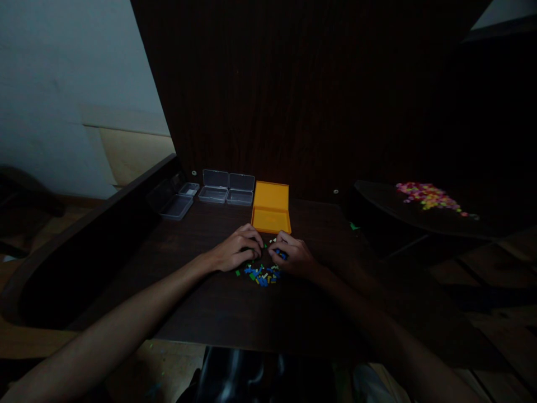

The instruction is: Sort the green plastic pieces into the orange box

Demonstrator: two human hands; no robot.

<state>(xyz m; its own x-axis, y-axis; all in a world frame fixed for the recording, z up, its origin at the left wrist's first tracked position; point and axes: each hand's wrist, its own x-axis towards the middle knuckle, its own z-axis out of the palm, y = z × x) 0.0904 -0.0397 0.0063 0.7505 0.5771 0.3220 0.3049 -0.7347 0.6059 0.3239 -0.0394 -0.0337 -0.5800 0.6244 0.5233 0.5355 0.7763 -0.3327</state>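
Observation:
In the dim head view, small toy bricks (263,275) in blue, green, yellow and white lie in a loose pile on the dark wooden table (201,308). My left hand (237,250) rests at the pile's upper left, its fingers curled down and drawn together. Across a narrow gap, my right hand (295,254) is bent inward with thumb and fingers close together. Blue bricks show at its fingertips, and a few white ones lie just beyond. What either hand pinches is too small and dark to make out. An open yellow box (271,231) stands just past both hands.
Left of the yellow box stand clear plastic cases with raised lids, including one case (213,195) and a larger one (178,207). A dark panel (272,101) rises behind the table. Pink and yellow small pieces (430,197) lie on a side surface at right.

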